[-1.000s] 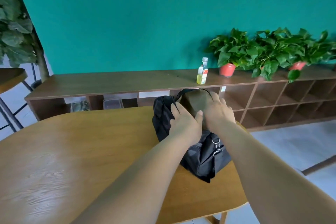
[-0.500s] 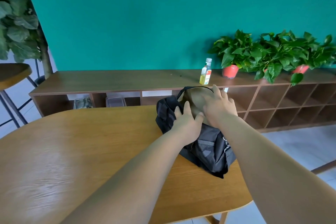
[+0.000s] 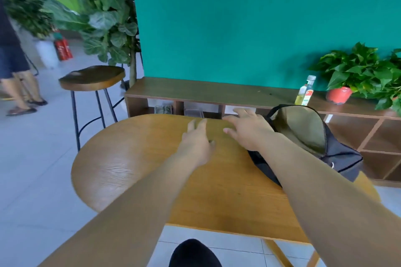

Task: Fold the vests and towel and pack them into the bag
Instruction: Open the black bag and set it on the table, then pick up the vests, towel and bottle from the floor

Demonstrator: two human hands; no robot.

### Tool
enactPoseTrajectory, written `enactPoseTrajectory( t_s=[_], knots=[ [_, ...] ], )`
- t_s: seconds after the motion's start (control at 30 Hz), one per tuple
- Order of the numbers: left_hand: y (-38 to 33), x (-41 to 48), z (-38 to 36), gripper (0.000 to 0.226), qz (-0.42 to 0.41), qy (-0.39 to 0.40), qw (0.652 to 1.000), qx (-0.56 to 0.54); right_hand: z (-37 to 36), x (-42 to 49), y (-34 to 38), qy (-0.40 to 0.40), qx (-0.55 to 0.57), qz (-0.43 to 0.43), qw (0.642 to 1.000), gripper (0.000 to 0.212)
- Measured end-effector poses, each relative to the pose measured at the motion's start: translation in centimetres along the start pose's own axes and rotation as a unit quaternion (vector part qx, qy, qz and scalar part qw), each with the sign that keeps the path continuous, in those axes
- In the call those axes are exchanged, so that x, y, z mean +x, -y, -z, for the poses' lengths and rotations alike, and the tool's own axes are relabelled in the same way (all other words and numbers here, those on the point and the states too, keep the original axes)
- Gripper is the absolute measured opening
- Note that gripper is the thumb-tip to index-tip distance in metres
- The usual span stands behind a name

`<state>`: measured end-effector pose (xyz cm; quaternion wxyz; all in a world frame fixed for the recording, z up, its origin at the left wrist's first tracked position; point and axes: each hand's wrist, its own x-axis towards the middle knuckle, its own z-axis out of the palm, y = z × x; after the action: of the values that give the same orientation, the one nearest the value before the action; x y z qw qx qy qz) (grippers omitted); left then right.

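Note:
A black bag (image 3: pixel 338 154) lies on the right side of the wooden table (image 3: pixel 130 169), its mouth open and showing an olive-brown fabric (image 3: pixel 299 128) inside. My left hand (image 3: pixel 196 141) hovers over the table's far middle with its fingers stretched out, holding nothing. My right hand (image 3: pixel 247 128) is just left of the bag, fingers spread and empty, apart from the bag's opening. No loose vest or towel shows on the table.
A low wooden shelf unit (image 3: pixel 217 93) runs behind the table, with a small bottle (image 3: pixel 304 91) and a potted plant (image 3: pixel 355 76) on it. A wooden stool (image 3: pixel 93 78) stands at the left. A person's legs (image 3: pixel 19 84) are at the far left.
Both hands have left the bag's opening and moved left over the table, fingers now spread. The view has swung left, so the bag sits further right.

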<state>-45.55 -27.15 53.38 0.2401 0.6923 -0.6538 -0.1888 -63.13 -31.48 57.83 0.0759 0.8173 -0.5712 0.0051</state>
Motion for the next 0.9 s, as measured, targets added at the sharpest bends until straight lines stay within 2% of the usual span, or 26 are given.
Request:
enactPoseTrajectory(
  t_s=[0.23,0.47,0.67,0.9],
  knots=[
    [13.5,-7.0,5.4,0.078,0.083,-0.039,0.995,0.027,-2.4,1.0,15.1,0.030,0.011,0.141,0.990,0.062],
    [26.5,-15.2,8.4,0.080,0.201,-0.076,0.976,0.025,-5.4,0.9,30.9,0.074,0.023,0.266,0.961,0.064],
    [37.3,-22.6,8.8,0.079,0.327,-0.083,0.941,0.018,-10.1,-0.7,44.6,0.119,0.041,0.377,0.918,0.066],
    [46.1,-29.7,7.4,0.078,0.417,-0.084,0.905,-0.010,-15.5,-3.1,55.0,0.163,0.038,0.448,0.878,0.064]
  ],
)
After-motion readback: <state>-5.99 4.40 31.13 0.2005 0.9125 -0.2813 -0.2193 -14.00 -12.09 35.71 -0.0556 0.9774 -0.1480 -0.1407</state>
